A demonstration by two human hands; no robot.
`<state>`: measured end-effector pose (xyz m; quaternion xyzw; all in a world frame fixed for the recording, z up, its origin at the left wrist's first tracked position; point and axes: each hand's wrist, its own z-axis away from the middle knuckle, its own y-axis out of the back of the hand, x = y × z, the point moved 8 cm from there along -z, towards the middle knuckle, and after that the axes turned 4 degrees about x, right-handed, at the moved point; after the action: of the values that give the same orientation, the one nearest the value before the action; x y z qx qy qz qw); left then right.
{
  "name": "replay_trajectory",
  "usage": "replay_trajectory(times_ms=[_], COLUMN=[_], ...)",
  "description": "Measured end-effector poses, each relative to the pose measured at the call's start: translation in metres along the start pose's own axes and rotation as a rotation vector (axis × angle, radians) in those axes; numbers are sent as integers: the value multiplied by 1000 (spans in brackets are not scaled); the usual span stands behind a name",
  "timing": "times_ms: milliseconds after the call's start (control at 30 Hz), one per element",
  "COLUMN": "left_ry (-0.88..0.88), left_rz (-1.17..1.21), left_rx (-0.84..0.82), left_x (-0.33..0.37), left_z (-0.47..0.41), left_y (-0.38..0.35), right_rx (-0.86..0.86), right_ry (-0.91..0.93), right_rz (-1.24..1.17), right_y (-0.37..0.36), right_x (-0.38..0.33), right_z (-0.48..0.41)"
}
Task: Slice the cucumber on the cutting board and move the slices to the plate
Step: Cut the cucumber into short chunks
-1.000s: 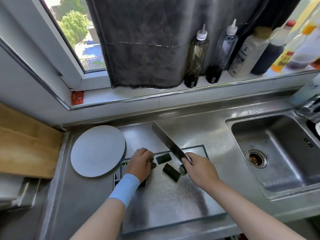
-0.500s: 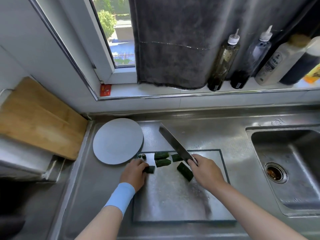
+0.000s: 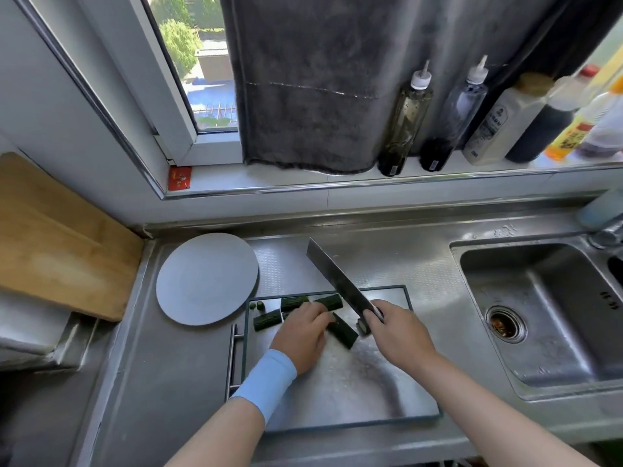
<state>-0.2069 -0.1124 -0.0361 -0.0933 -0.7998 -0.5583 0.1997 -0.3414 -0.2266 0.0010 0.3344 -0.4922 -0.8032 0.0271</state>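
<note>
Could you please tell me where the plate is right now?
In the head view, the plate lies on the steel counter left of centre, between the wooden board and the cutting board, just off its far-left corner.

Near half of the steel cutting board (image 3: 354, 385) is bare, so I can pass there between my forearms. Far-left corner is crowded: cucumber pieces (image 3: 267, 320) lie between my left hand (image 3: 300, 335), which holds one down, and the plate (image 3: 205, 281) just beside that corner. The cleaver (image 3: 337, 281), gripped in my right hand (image 3: 394, 335), slants over the counter strip (image 3: 414, 264) behind the board and blocks it. A wooden board (image 3: 60, 237) walls off the plate's left, and the sink (image 3: 556, 298) drops away on the right.
</note>
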Motion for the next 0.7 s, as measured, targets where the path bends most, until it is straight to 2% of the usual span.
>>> replay_trajectory(times_ms=[100,167,267,367,467,533,700], left_ry=[-189,-210,-157,-7,404,575,628], left_rz=[-99,-238,-301,-158,165,255,240], left_rx=[-220,-345,-389,-312,-144,-89,-95], left_x=[27,33,29,19,1,-5,-3], left_z=[-13,-14,-12,-1,22,44,81], left_y=[-34,-46,-52,-42,-13,-1,2], right_rx=[23,21,7,-3,-16,-36,-97], right_ry=[7,7,9,19,35,51,96], right_rz=[15,11,-14,-35,-50,-60,-60], right_y=[9,13,15,16,16,13,-2], right_x=[7,11,16,19,17,14,5], right_z=[6,10,16,22,27,31,42])
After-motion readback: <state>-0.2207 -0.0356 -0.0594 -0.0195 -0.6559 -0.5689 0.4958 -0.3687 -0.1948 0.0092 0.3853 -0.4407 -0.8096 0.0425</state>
